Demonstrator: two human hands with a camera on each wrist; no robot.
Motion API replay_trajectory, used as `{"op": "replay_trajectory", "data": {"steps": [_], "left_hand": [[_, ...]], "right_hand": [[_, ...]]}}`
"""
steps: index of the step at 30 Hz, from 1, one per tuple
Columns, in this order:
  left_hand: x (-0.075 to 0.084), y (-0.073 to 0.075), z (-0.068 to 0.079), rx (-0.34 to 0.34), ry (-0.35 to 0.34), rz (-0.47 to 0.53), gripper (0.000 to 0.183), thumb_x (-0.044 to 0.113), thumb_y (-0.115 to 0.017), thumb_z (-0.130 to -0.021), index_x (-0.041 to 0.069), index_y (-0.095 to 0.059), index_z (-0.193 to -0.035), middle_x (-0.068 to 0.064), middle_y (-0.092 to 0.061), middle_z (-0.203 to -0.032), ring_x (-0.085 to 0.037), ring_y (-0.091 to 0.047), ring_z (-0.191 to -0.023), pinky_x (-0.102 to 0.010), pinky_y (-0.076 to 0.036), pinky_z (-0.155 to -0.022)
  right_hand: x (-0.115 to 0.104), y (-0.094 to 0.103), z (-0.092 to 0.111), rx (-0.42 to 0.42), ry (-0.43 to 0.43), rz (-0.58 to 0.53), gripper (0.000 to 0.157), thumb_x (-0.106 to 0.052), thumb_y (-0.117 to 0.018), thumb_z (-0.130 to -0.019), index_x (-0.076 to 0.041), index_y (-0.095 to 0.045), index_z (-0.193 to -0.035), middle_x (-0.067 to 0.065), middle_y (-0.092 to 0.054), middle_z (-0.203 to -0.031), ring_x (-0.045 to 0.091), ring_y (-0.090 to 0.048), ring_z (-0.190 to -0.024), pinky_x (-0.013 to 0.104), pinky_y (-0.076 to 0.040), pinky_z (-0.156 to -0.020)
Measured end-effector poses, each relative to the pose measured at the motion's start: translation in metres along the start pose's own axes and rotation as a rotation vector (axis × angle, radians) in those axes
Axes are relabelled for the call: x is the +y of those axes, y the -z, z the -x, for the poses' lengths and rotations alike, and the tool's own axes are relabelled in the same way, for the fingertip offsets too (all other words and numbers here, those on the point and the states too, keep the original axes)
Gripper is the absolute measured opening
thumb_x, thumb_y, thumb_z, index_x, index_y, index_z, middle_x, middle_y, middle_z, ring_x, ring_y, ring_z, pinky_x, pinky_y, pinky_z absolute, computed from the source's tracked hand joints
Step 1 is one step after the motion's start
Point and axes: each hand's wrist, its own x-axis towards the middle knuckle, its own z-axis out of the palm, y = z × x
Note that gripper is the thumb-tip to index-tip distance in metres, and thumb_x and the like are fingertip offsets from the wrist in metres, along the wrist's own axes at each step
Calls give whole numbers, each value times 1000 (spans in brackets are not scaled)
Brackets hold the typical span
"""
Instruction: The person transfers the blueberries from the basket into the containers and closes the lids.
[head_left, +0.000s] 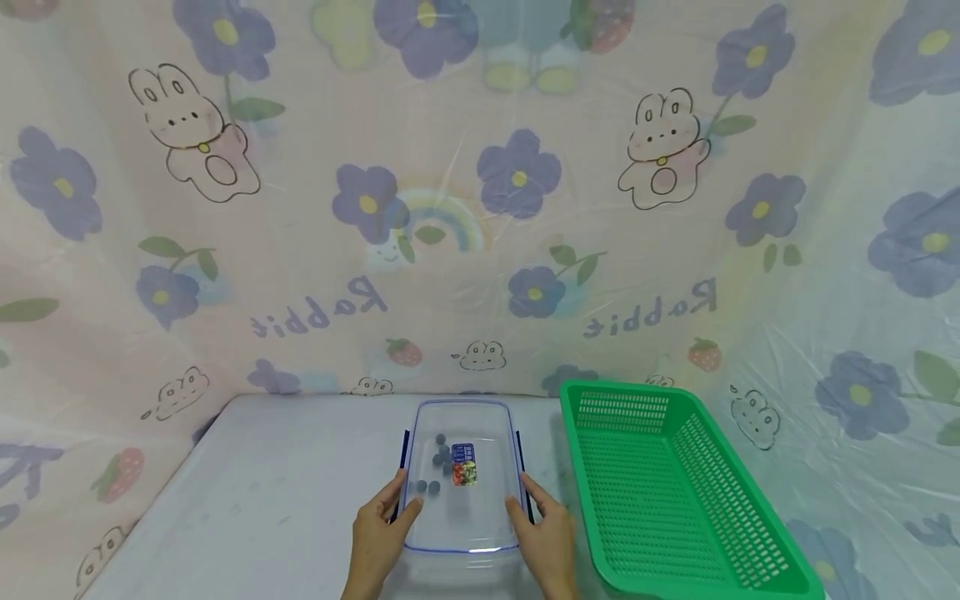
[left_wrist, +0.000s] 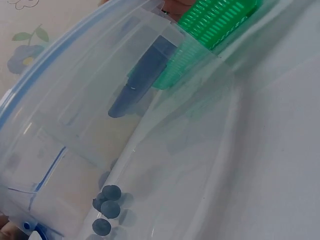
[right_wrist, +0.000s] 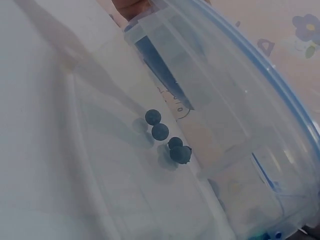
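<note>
A clear plastic food container (head_left: 480, 521) with a blue-edged lid sits in front of me on the white table. Through its walls several blueberries (left_wrist: 110, 209) show in the left wrist view, loose on the bottom. At the container's left side my left hand (head_left: 377, 531) grips the edge, thumb over the lid's rim and fingers at the side. My right hand (head_left: 547, 533) holds the opposite edge the same way. Dark blue side flaps (head_left: 406, 450) stick out beside both hands. A colourful label (head_left: 463, 464) marks the lid's middle.
To the right stands a green perforated plastic basket (head_left: 652, 500), close beside the container and my right hand. White table surface (head_left: 285, 483) extends to the left. A curtain (head_left: 450, 250) printed with rabbits and flowers hangs behind and along the sides.
</note>
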Motion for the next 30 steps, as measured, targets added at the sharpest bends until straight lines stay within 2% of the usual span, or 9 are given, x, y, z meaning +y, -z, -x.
{"op": "replay_trajectory", "data": {"steps": [6, 17, 24, 30], "left_hand": [[0, 0, -1, 3, -10, -3, 52, 10, -71, -88, -5, -52, -134, -17, -51, -136, -33, -51, -122, -40, -45, -94], [0, -2, 3, 19, -10, 57, 51, 6, -70, -88, -5, -51, -135, -17, -50, -136, -33, -50, -122, -37, -45, -92], [1, -2, 1, 20, -14, 22, 51, 7, -70, -88, -5, -52, -135, -17, -52, -135, -33, -52, -120, -37, -46, -90], [1, 0, 1, 7, -30, -3, 50, 5, -70, -88, -6, -52, -133, -19, -52, -134, -34, -53, -119, -37, -47, -89]], "right_hand": [[0, 0, -1, -13, -4, -8, 38, -11, -78, -80, 1, -70, -116, 20, -67, -113, 35, -62, -107, 49, -51, -88], [1, 1, -3, -26, 35, -59, 37, -9, -77, -80, 3, -69, -115, 22, -67, -112, 35, -63, -106, 48, -51, -88], [2, -2, -1, -43, -21, -124, 38, -5, -75, -82, 6, -67, -117, 25, -66, -112, 35, -66, -99, 43, -53, -84], [2, -5, 2, -16, -49, -204, 37, 0, -74, -82, 8, -66, -116, 27, -65, -111, 37, -66, -98, 39, -55, -78]]}}
